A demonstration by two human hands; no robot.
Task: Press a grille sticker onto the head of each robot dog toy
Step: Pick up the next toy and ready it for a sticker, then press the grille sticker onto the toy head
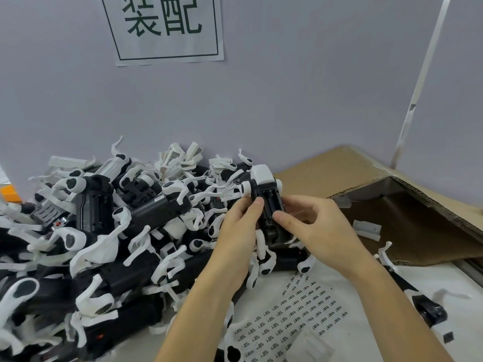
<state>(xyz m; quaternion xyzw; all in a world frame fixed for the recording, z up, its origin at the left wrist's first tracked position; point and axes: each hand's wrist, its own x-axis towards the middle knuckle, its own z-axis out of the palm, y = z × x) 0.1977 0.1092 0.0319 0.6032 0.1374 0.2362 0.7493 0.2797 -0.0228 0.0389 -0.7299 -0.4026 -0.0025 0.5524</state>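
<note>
Both hands, left (241, 226) and right (311, 226), gripping one robot dog toy (266, 202) belly-up, head (261, 173) apparently awaiting its grille sticker.

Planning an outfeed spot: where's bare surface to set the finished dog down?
Crowded: the pile of robot dog toys fills the left, up to the wall. Both hands hold one robot dog toy at centre. Free: bare cardboard flap behind it, and white tabletop between sticker sheet and cardboard box.
</note>
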